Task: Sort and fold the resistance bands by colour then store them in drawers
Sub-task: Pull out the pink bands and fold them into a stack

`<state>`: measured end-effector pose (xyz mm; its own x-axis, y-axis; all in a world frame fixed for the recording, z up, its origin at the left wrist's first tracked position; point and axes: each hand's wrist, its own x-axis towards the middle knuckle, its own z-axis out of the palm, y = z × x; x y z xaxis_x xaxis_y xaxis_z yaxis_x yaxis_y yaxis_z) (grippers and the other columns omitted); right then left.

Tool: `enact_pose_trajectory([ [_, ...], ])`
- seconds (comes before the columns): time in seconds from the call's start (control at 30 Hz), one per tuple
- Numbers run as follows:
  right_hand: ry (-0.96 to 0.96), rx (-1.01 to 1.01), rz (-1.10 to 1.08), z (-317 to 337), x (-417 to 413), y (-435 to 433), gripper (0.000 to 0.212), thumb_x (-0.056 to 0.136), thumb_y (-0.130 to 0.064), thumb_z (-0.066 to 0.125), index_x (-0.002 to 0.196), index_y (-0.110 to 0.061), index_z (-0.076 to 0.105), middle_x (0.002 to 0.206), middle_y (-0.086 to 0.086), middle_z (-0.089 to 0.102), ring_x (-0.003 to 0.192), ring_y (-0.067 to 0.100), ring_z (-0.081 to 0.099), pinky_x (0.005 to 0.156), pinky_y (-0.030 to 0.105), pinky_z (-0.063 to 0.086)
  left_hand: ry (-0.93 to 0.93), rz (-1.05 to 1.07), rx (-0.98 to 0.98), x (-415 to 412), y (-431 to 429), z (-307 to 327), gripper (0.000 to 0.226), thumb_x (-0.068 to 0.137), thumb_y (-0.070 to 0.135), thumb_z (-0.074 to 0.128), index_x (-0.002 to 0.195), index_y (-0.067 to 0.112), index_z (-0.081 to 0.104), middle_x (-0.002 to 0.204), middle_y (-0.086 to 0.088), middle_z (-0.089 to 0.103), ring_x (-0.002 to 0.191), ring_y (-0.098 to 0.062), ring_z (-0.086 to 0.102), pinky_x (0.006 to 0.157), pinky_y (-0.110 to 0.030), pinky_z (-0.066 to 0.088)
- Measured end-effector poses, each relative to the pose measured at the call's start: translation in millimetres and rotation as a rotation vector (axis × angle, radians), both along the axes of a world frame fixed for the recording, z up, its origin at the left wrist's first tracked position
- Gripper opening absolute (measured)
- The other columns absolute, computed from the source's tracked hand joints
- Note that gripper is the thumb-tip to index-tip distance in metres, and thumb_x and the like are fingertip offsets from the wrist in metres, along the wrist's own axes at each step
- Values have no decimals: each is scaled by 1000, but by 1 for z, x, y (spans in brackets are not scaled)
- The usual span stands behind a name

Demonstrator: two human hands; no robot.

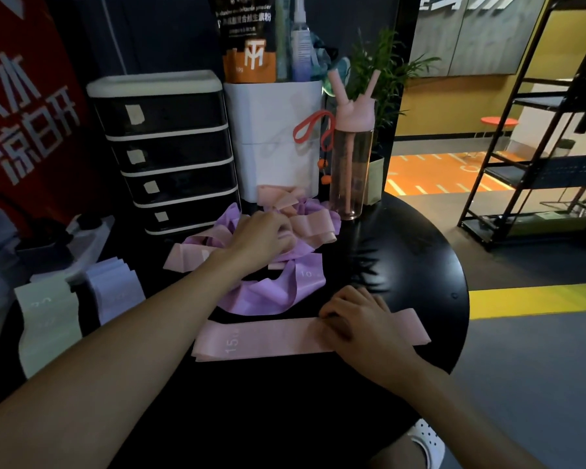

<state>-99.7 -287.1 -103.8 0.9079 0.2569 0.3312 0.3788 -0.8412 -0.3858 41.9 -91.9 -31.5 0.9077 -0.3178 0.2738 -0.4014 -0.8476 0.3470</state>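
Fingers of your left hand [264,236] curl into the tangled heap [313,223] of thin, matte pink and purple strips, closed round a pink loop of it. Just beyond those fingertips stands a smooth white cylinder [274,140], and to their left the drawer unit [170,154], a boxy stack of four dark glossy fronts with pale paper labels. Your right hand [356,316] sits knuckles-up on the flat pink band [261,340], fingers bent with the tips at its far edge. You cannot tell whether they pinch the band or only press it. That band lies as a long, smooth rectangle stretching left from those fingers, printed "15". Between your two hands a purple band [278,292] crumples in soft folds on the round black table [413,265]. Far left of your fingers lie a pale green band [48,319] and a folded lilac stack [115,289].
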Motion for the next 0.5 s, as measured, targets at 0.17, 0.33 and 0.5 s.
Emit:
enact_pose_trajectory([
  [0.17,19,-5,4,3,-1,0,14,87,-43,58,97,-36,63,98,-23,47,97,3,48,89,28,36,-58,-10,-398,-13,11,27,15,83,15,63,75,23,72,67,16,67,64,-4,60,59,-22,46],
  [0.33,44,20,6,21,2,2,14,92,-41,54,97,-34,65,99,-21,57,98,3,51,96,33,34,-127,-76,-554,-32,30,64,16,86,11,68,76,23,70,71,2,68,58,-1,55,57,-19,45],
  [0.5,-44,262,31,78,21,20,8,93,-25,61,97,-24,68,89,-19,61,87,7,59,85,36,51,-196,-144,-636,-46,41,93,22,87,6,70,78,26,71,81,-5,73,74,-6,63,70,-21,49],
])
